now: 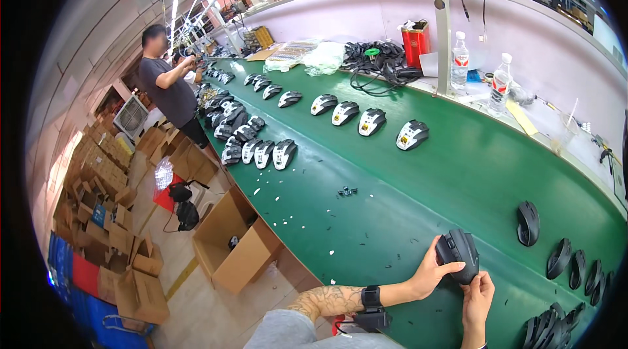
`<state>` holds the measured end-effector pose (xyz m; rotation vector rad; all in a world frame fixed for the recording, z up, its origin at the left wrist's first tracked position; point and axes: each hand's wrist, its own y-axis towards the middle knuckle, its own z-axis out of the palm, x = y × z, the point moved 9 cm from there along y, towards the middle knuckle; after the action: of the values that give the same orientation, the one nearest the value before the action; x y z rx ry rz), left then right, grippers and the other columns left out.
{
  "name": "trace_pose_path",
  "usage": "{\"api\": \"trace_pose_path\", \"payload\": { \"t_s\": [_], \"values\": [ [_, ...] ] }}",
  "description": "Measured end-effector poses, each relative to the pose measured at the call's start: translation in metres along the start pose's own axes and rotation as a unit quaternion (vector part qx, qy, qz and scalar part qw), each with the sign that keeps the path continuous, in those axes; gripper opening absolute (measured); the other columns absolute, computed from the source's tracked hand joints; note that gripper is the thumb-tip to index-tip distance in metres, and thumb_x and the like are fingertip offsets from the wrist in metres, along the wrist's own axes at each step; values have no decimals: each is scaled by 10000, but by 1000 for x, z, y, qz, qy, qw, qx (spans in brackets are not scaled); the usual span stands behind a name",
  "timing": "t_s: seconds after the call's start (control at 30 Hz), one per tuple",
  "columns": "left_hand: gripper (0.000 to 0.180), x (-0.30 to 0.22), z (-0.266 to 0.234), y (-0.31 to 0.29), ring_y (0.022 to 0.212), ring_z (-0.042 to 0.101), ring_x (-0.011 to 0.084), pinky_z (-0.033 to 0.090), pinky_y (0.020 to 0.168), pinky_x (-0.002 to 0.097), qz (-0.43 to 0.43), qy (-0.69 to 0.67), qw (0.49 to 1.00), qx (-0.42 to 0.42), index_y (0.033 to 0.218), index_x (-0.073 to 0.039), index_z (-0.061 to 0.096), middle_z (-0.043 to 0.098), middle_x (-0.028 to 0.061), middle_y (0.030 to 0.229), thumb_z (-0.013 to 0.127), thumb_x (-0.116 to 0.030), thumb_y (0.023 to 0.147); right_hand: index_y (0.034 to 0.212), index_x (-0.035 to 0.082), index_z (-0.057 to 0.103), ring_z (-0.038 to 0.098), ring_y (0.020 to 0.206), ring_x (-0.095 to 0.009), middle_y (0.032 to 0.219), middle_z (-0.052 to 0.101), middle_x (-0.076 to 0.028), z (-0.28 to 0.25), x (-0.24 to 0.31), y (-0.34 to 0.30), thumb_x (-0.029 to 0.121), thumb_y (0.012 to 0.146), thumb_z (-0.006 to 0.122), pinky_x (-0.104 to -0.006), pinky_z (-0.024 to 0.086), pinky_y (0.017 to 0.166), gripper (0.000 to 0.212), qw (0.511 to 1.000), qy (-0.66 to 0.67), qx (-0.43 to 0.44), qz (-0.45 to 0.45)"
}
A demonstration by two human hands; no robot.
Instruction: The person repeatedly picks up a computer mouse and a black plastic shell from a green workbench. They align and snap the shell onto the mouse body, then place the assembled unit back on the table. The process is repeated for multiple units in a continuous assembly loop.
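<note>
A black computer mouse is held just above the green worktop. My left hand grips its left side, the thumb lying across the top of the shell. At the mouse's near end, my right hand has its fingers closed on the edge. The underside of the mouse is hidden. To the right of my hands lies a black mouse, with several more black mice in a line beyond it. A heap of black mice sits at the lower right.
Black-and-white mice stand in a row along the green worktop, with a pile of others at its left edge. Small scraps are scattered nearby. A cardboard box stands beside the bench. Another person works farther off.
</note>
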<state>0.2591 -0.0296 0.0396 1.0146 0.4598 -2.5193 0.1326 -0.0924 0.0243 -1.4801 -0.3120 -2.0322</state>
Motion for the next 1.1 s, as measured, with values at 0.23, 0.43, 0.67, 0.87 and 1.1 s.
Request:
{"api": "trace_pose_path", "payload": {
  "t_s": [0.23,0.43,0.67,0.87,1.1],
  "values": [
    [571,4,0,-1,1127,479,161,401,965,338,-7,-1,1000,7,1250,-81,319,484,69,1169,658,-8,796,822,45,513,545,689,-91,803,602,-27,-5,-13,3,249,881,634,-235,440,660,244,996,85,10,-15],
    [399,-1,-1,-4,1011,553,131,473,861,301,-29,-8,1000,-3,1187,-61,402,540,57,1101,613,-139,857,813,35,532,543,656,-91,762,598,-24,-9,-8,0,244,848,679,-222,439,631,258,999,36,-7,-24],
    [260,4,-39,11,790,633,134,525,717,298,-105,15,988,-112,959,-52,637,653,36,871,557,-292,900,913,-19,576,571,713,-96,812,618,-42,-13,-2,3,113,900,600,-235,465,656,134,996,-92,9,-22],
    [342,-2,-23,8,868,637,191,528,776,390,-123,43,987,-91,1013,-7,605,643,82,948,531,-326,916,1239,-18,497,613,928,-164,1059,619,-101,-2,-3,4,177,967,482,-307,523,792,335,994,33,39,97],
    [582,-3,-7,4,802,654,230,532,710,352,-89,206,975,-2,1008,46,616,655,158,905,334,-460,954,1151,-22,542,614,923,-186,1054,623,-109,-13,-13,7,277,997,391,-327,499,809,369,972,181,45,145]
  ]
}}
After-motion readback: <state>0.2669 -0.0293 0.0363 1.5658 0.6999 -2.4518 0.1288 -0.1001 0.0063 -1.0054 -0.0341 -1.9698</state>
